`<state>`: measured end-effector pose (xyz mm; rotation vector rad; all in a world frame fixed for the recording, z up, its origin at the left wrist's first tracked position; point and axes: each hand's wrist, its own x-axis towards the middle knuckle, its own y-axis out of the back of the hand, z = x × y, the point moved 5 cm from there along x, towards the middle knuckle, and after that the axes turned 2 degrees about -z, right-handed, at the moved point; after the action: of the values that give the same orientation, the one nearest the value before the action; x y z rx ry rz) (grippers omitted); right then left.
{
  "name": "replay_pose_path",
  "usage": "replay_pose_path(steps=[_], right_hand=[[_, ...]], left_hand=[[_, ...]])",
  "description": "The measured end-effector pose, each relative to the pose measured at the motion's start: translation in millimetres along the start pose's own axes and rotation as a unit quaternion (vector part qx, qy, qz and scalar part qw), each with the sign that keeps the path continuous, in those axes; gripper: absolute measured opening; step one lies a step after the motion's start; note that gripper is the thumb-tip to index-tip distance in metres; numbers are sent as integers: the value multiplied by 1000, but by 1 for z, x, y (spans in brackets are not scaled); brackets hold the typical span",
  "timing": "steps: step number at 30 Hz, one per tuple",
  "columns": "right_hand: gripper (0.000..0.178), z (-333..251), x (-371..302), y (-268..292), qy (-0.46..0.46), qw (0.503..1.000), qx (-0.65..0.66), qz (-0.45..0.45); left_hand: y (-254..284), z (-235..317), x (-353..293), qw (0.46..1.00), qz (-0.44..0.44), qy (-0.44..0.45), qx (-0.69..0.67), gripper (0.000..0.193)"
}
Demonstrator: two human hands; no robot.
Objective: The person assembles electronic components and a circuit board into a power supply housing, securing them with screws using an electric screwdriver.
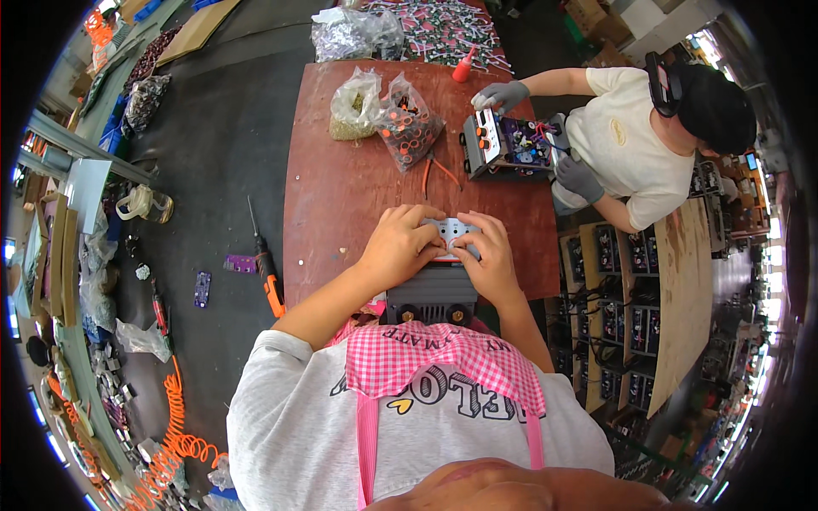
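Observation:
A grey metal box-shaped device (430, 294) with round knobs on its near face stands at the near edge of the reddish-brown table (341, 196). On its top lies a light grey perforated panel (452, 228). My left hand (399, 244) grips the panel's left end, fingers curled over it. My right hand (486, 255) presses its right end with fingertips on the panel. Both forearms come up from my grey shirt and pink checked apron.
Across the table a person in grey gloves (501, 94) works on a similar open device (504, 145). Orange-handled pliers (439, 170), two clear bags of small parts (388, 115) and a red bottle (464, 64) lie on the table. An orange powered screwdriver (266, 264) hangs at the table's left edge.

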<state>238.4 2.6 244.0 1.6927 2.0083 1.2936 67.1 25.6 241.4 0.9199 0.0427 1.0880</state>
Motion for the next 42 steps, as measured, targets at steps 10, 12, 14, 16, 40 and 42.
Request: replay_pose_path(steps=[10,12,14,16,40,42], right_hand=[[13,2,-11,-10,-86,992,31,83],[12,4,-13,-13,-91,991,48,89],[13,8,-15,-14,-116,983,95,102],[13,8,-14,-14,-99,988,65,102],[15,12,-9,-16,-122,983,101,98],[15,13,-8,-16,-124,982,102,97]], left_hand=[[27,-190,143,987,108,115,25,17],[13,-231,163,990,75,108,56,20],[-6,-261,171,987,26,115,108,23],[-20,-282,177,979,-32,124,156,27],[-45,-346,211,945,-101,241,195,35],[-46,-339,212,940,-97,268,187,35]])
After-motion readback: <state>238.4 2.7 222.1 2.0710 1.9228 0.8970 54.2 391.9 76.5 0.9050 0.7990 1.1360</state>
